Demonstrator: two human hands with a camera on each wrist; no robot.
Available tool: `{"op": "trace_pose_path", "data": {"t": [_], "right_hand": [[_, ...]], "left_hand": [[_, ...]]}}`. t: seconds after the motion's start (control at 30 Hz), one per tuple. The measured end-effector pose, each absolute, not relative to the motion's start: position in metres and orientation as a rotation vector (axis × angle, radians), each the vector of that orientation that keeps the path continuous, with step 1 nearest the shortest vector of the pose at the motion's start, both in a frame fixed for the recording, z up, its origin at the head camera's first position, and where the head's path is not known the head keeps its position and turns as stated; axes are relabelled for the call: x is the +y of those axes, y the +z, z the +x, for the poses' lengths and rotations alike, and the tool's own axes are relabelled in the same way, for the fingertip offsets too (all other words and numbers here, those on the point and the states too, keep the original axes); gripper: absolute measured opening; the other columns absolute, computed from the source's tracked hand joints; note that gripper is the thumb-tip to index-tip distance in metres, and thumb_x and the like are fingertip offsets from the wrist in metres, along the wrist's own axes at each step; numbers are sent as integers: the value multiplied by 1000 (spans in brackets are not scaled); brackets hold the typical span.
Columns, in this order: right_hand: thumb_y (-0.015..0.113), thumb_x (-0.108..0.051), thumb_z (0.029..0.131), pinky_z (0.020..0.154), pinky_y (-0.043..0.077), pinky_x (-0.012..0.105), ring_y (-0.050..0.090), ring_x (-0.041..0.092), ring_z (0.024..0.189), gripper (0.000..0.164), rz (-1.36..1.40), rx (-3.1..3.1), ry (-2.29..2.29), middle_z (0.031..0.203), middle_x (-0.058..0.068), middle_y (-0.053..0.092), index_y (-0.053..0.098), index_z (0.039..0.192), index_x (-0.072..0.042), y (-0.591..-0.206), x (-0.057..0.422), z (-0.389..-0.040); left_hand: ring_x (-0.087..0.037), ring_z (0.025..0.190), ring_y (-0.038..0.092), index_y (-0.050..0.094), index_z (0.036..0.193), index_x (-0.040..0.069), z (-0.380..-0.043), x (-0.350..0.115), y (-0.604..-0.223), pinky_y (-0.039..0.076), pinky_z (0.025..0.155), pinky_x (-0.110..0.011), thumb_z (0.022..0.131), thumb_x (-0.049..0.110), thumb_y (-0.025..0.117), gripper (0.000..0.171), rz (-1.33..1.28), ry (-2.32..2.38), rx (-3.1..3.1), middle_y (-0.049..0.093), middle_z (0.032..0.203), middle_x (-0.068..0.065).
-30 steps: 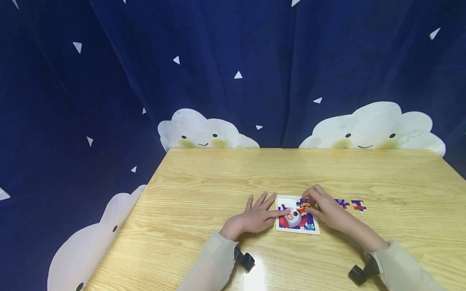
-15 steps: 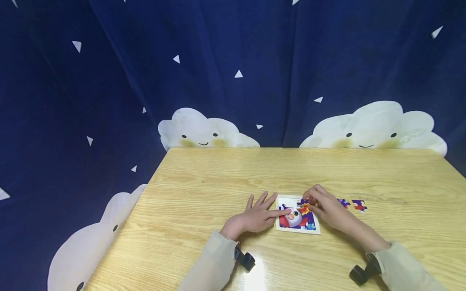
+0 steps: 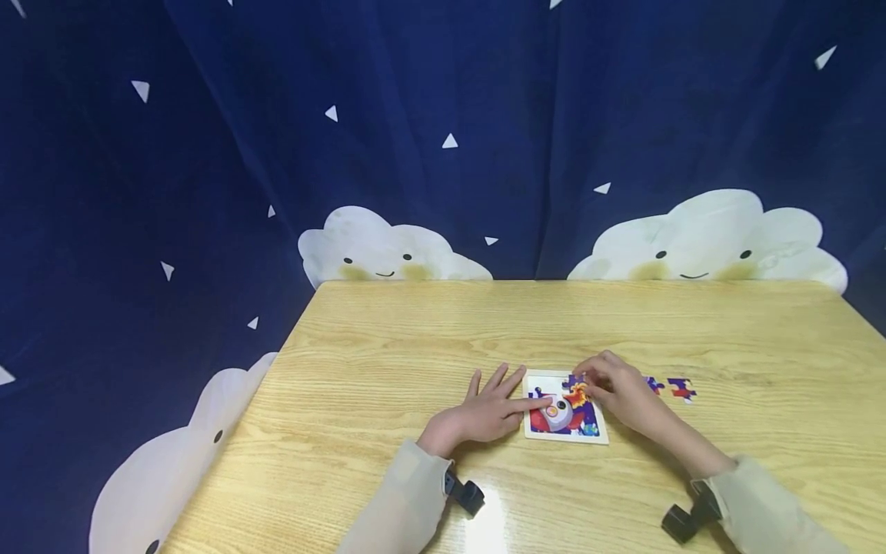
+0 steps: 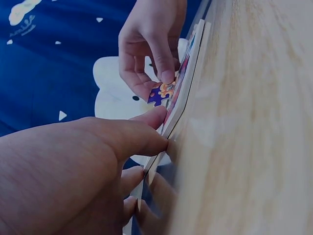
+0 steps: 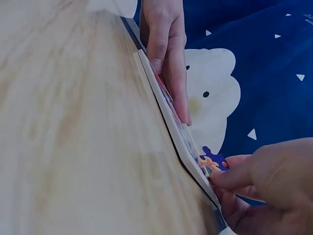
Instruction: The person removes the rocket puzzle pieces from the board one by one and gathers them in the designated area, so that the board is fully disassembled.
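Observation:
A small jigsaw puzzle [image 3: 557, 419] showing a white, round-faced character lies in a pale frame [image 3: 566, 440] on the table. My left hand [image 3: 484, 416] reaches in from the left, its straight index finger resting on the picture and its other fingers spread beside the frame. At the frame's upper right, my right hand [image 3: 626, 392] pinches a purple jigsaw piece [image 5: 215, 160] with an orange flame print between thumb and fingers. In the left wrist view that piece [image 4: 155, 95] is tilted up from the puzzle's surface. The frame's upper left shows bare white backing.
Two loose jigsaw pieces lie on the wooden table [image 3: 388, 346] right of the frame: one [image 3: 681, 388] in full sight, the other [image 3: 654, 385] partly behind my right hand. A dark blue curtain [image 3: 415, 92] with white clouds hangs along the table's back and left.
The flame piece and my right fingertips have shifted very slightly up and left. My left hand keeps its place with the index finger on the picture.

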State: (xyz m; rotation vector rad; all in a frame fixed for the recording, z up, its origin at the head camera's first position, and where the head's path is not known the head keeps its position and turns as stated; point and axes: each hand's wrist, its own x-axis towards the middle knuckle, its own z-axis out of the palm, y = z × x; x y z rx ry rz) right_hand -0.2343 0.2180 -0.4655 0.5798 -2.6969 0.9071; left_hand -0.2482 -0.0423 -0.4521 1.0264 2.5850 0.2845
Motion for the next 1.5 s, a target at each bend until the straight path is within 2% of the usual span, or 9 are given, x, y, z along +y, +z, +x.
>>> {"op": "trace_pose_path", "data": {"t": [0.23, 0.47, 0.7, 1.27, 1.37, 1.5], "right_hand": [[72, 9, 79, 75, 59, 34, 64, 18, 82, 29, 540, -2666, 939, 87, 2, 60, 69, 101, -10, -467, 216, -233], [72, 10, 78, 74, 59, 33, 64, 17, 80, 29, 535, -2643, 962, 84, 0, 58, 68, 98, -11, -468, 215, -232], [71, 11, 77, 73, 60, 37, 66, 23, 81, 30, 574, -2646, 957, 86, 4, 60, 66, 99, -9, -466, 215, -234], [70, 9, 79, 68, 56, 28, 62, 17, 78, 27, 585, -2717, 904, 86, 5, 59, 63, 96, -11, -464, 215, -235], [70, 9, 79, 68, 55, 26, 61, 16, 78, 27, 585, -2713, 904, 86, 4, 59, 63, 96, -11, -464, 215, -234], [71, 8, 79, 67, 54, 24, 60, 14, 77, 27, 586, -2704, 905, 86, 4, 59, 63, 96, -12, -464, 214, -234]], "left_hand": [[-30, 155, -1, 28, 148, 53, -248, -42, -450, 3, 121, -62, 106, 28, 32, 49, 1023, 297, 2581, 2, 168, -1], [-30, 155, -1, 28, 148, 53, -248, -42, -451, 3, 121, -62, 106, 27, 33, 49, 1024, 295, 2576, 2, 168, -1], [-31, 155, -1, 29, 148, 52, -247, -42, -449, 3, 121, -62, 106, 28, 33, 49, 1029, 299, 2581, 2, 168, -2], [-36, 154, 2, 31, 149, 49, -242, -37, -450, 6, 119, -67, 105, 25, 37, 50, 1030, 313, 2616, 4, 167, -7], [-36, 154, 3, 34, 147, 49, -240, -35, -451, 7, 118, -68, 106, 31, 33, 45, 1011, 317, 2639, 7, 167, -7], [-39, 153, 6, 40, 145, 46, -237, -32, -452, 8, 116, -71, 103, 50, 34, 42, 989, 354, 2677, 11, 166, -10]]}}
